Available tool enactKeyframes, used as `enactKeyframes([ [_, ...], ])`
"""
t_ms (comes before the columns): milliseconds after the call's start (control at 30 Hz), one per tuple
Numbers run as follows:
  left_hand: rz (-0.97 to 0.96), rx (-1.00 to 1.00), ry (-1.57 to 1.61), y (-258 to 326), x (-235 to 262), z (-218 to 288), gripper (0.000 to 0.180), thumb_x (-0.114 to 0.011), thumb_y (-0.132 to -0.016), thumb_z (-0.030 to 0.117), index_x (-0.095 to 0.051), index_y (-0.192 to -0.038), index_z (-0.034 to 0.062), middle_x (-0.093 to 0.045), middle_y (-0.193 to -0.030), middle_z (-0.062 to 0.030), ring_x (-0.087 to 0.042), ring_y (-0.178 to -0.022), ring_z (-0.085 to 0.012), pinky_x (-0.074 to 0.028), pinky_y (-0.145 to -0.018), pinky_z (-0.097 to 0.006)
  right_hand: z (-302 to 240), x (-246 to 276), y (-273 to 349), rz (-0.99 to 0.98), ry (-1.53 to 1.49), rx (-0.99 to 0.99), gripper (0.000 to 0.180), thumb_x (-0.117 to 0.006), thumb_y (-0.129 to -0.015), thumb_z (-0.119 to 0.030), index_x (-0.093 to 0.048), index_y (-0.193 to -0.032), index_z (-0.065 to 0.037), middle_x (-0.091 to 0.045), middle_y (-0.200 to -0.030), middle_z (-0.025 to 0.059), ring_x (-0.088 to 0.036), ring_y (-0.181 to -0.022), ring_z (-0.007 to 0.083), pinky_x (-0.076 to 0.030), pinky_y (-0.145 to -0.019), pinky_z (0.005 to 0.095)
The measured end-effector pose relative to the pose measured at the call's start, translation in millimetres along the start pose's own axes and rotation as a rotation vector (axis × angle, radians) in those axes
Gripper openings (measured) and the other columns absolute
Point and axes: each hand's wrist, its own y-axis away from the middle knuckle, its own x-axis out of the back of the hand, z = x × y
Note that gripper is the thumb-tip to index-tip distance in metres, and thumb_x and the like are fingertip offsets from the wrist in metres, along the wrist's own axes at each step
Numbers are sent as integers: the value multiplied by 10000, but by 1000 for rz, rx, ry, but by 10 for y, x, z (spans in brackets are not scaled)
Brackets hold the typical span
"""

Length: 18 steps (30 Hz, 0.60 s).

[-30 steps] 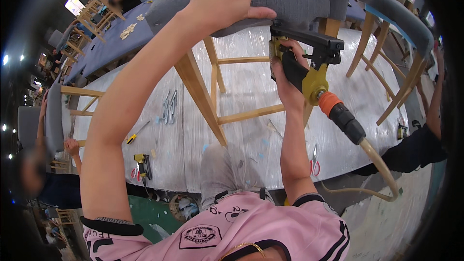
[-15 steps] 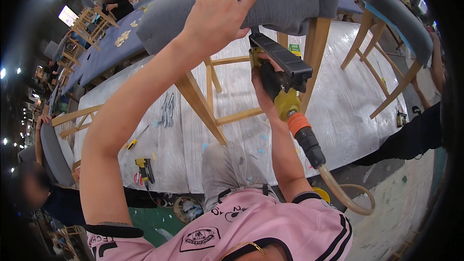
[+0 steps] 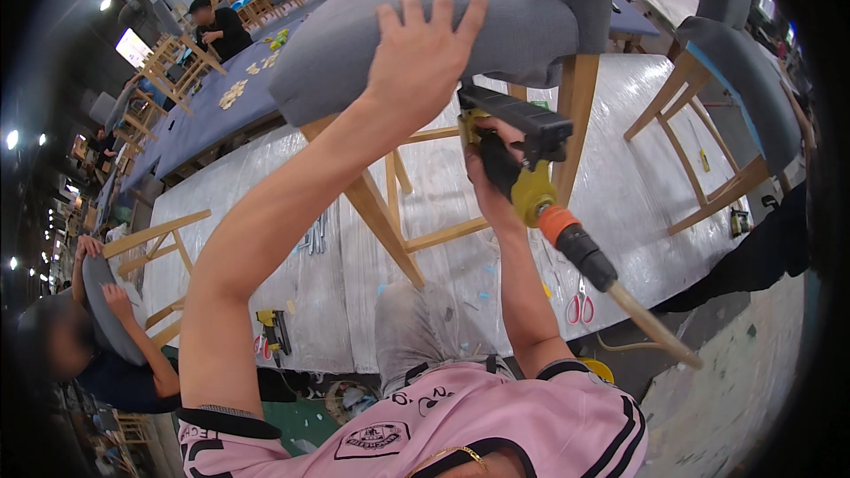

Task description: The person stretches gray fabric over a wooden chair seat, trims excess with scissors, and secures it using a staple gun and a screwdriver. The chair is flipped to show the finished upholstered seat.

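Note:
My left hand (image 3: 423, 57) lies on the grey upholstered seat of a wooden chair (image 3: 522, 22), palm down with fingers spread. Under the seat's near edge, my right hand (image 3: 490, 179) grips a yellow and black pneumatic staple gun (image 3: 531, 188). Its nose points up at the seat's underside; whether it touches cannot be told. An orange fitting (image 3: 558, 225) joins the gun to a clear air hose (image 3: 651, 323). The chair's light wooden legs (image 3: 580, 115) stand on a table covered in plastic film (image 3: 620, 239).
Red-handled scissors (image 3: 580, 305) lie near the table's front edge. Another staple gun (image 3: 280, 332) is at the left, behind it metal bolts (image 3: 314, 235), partly hidden by my arm. A second grey chair (image 3: 748, 80) stands at right. At left, a person holds a grey chair (image 3: 111, 310).
The view has shifted slightly, and the seat appears lower. My hands keep their places on the seat and gun. The hose has swung straighter; the left co-worker's second hand now shows on their chair.

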Motion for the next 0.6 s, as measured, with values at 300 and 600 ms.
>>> enactKeyframes([
  [300,-317,218,686,-472,268,-588,951,-733,-869,495,-293,-1607,85,-468,-1481,-251,-546,-1274,-428,-453,-1010,-528,-56,294,-273,-33,-45,45,423,-714,-905,-48,-614,-1315,-26,-650,-1312,95,-592,-1248,205,-416,-1121,368],
  [600,-475,296,473,-472,577,-545,931,-460,-986,690,-403,-1496,-87,-616,-1313,-353,-629,-1208,-463,-498,-1042,-495,111,314,-382,-40,109,130,415,-689,-876,-20,-632,-1287,-42,-657,-1326,84,-612,-1237,206,-439,-1117,375],
])
